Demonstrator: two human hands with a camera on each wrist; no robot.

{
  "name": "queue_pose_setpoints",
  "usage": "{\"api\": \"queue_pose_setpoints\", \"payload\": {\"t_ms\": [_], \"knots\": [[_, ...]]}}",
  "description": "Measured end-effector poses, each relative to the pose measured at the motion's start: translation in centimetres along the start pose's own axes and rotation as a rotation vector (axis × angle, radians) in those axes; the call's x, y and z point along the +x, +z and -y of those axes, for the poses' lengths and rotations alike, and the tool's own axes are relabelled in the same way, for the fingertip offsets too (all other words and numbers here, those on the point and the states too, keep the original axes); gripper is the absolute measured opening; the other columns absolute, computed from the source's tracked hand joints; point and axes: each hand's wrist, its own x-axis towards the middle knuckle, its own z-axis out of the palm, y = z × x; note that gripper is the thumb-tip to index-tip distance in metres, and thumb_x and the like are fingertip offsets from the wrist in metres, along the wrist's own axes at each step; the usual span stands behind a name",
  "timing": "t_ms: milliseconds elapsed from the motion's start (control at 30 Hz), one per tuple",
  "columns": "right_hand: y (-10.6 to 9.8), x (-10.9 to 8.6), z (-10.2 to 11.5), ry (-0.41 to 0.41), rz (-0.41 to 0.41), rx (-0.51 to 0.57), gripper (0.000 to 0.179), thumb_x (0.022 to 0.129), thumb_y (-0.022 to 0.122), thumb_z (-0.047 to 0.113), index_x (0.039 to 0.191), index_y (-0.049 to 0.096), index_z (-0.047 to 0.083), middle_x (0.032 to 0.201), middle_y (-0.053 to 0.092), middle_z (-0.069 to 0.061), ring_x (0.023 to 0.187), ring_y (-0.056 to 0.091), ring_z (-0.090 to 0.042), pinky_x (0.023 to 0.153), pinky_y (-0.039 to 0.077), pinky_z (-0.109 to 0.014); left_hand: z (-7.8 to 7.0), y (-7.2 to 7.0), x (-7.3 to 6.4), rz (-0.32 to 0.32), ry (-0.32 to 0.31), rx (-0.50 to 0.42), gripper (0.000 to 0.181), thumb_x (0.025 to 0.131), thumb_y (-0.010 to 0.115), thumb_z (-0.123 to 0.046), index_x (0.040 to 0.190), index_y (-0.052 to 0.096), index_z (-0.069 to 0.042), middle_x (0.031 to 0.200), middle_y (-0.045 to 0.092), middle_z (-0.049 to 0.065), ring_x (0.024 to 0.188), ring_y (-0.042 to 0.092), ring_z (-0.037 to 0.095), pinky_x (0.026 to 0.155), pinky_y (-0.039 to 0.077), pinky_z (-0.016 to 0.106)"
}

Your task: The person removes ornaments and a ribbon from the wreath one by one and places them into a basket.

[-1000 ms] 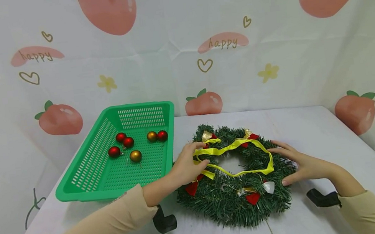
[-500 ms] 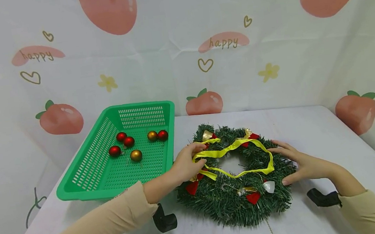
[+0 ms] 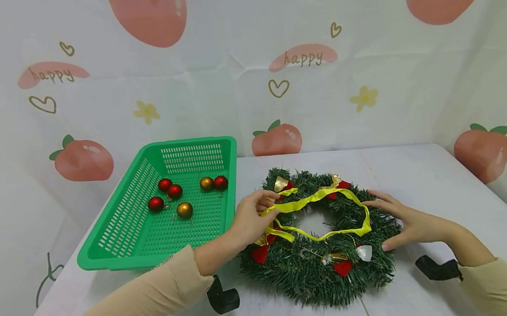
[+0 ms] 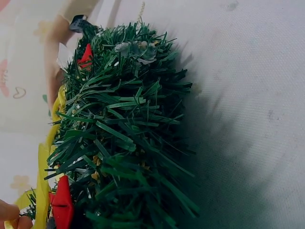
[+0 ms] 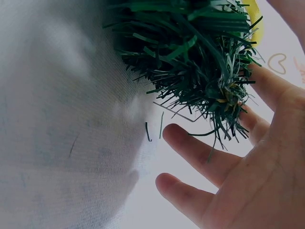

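Observation:
A green tinsel wreath (image 3: 323,275) lies on the table, decorated with red bows, small gold pieces and a white piece. A loop of yellow ribbon (image 3: 298,204) runs across its top around the central hole. At the wreath's left side my left hand (image 3: 247,221) pinches the ribbon between thumb and fingers; only its fingertips show at the corner of the left wrist view. My right hand (image 3: 423,224) touches the wreath's right edge with spread, fairly straight fingers (image 5: 200,152). In the right wrist view, two of these fingers stand clear of the tinsel.
Left of the wreath stands a green basket (image 3: 235,207) holding several red and gold balls, such as a gold ball (image 3: 185,210). A thin beaded string (image 3: 367,312) trails from the wreath's front. Behind the table hangs a printed white cloth (image 3: 209,95).
My left thumb and fingers have drawn together on the ribbon, and the hand has risen slightly. My right hand stays at the wreath's edge.

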Motion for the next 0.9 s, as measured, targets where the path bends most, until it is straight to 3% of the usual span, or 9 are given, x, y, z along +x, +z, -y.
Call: {"api": "queue_pose_setpoints", "payload": {"t_ms": [133, 300, 400, 500, 700, 900], "knots": [[0.03, 0.05, 0.00, -0.001, 0.000, 0.003, 0.087, 0.069, 0.080, 0.013, 0.142, 0.033, 0.009, 0.153, 0.003, 0.021, 0.127, 0.002, 0.026, 0.078, 0.035, -0.073, 0.00, -0.08, -0.10, -0.001, 0.016, 0.001, 0.018, 0.086, 0.062, -0.001, 0.104, 0.065, -0.003, 0.098, 0.063, 0.012, 0.090, 0.058, 0.023, 0.082, 0.050, 0.035], [0.01, 0.04, 0.03, -0.004, -0.002, -0.001, 0.087, 0.069, 0.081, 0.013, 0.142, 0.034, 0.008, 0.153, 0.002, 0.022, 0.128, 0.002, 0.026, 0.078, 0.035, -0.073, -0.04, -0.18, -0.33, 0.114, 0.011, 0.060, 0.018, 0.087, 0.062, -0.002, 0.104, 0.065, -0.004, 0.110, 0.065, 0.012, 0.101, 0.060, 0.027, 0.084, 0.051, 0.036], [0.00, 0.04, 0.06, 0.002, 0.000, -0.003, 0.087, 0.069, 0.081, 0.013, 0.142, 0.033, 0.009, 0.152, 0.002, 0.023, 0.127, 0.002, 0.027, 0.078, 0.036, -0.073, -0.08, -0.19, -0.43, 0.193, 0.009, 0.102, 0.020, 0.086, 0.062, -0.001, 0.106, 0.065, -0.003, 0.113, 0.064, 0.014, 0.094, 0.061, 0.025, 0.072, 0.052, 0.029], [0.00, 0.04, 0.08, 0.008, 0.002, 0.001, 0.087, 0.069, 0.081, 0.013, 0.142, 0.033, 0.009, 0.152, 0.002, 0.023, 0.126, 0.002, 0.027, 0.078, 0.035, -0.073, -0.09, -0.20, -0.48, 0.240, 0.007, 0.147, 0.022, 0.086, 0.062, 0.000, 0.107, 0.064, -0.004, 0.114, 0.063, 0.015, 0.083, 0.060, 0.022, 0.059, 0.045, 0.023], [-0.04, 0.03, 0.08, 0.005, 0.002, 0.005, 0.087, 0.070, 0.080, 0.012, 0.143, 0.033, 0.009, 0.153, 0.002, 0.022, 0.127, 0.003, 0.027, 0.078, 0.035, -0.073, -0.04, -0.25, -0.56, 0.280, 0.013, 0.227, 0.023, 0.086, 0.060, 0.001, 0.108, 0.063, -0.006, 0.115, 0.062, 0.017, 0.073, 0.055, 0.017, 0.055, 0.040, 0.021], [-0.03, 0.04, 0.12, 0.008, 0.001, 0.006, 0.088, 0.069, 0.081, 0.012, 0.143, 0.033, 0.009, 0.153, 0.002, 0.022, 0.127, 0.002, 0.027, 0.078, 0.035, -0.073, -0.19, -0.35, -0.75, 0.283, 0.051, 0.250, 0.024, 0.087, 0.059, 0.002, 0.109, 0.063, -0.004, 0.109, 0.063, 0.017, 0.074, 0.055, 0.018, 0.056, 0.040, 0.022]]}}
